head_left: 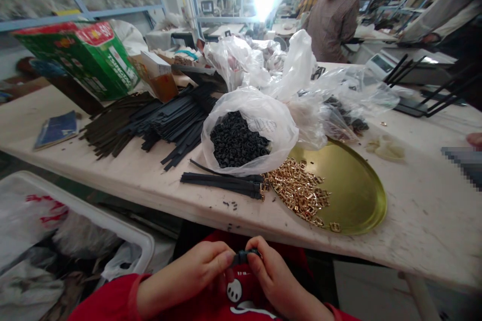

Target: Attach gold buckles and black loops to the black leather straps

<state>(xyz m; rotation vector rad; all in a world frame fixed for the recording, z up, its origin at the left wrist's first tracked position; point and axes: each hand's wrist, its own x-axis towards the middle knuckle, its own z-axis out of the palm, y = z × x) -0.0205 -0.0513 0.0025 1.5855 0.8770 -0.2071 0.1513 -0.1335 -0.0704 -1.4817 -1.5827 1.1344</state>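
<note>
Over my lap, just in front of the table edge, a short stretch of dark strap (241, 257) shows between my hands, with a raised band around it. My left hand (205, 263) pinches one end with thumb and fingers. On the other end, my right hand (273, 277) is closed, its fingers hiding most of that part. Beyond them on the table lies a small stack of dark straps (220, 185) with gold buckles at its right end. Black loops (238, 141) fill an open white plastic bag (280, 120) behind the stack.
A round gold tray (354, 185) carries a heap of gold buckles (301, 193). Bundles of dark strips (176, 115), a blue booklet (57, 129) and a green box (98, 60) are farther left. A white bin (145, 241) stands below left. A person (333, 20) is across the table.
</note>
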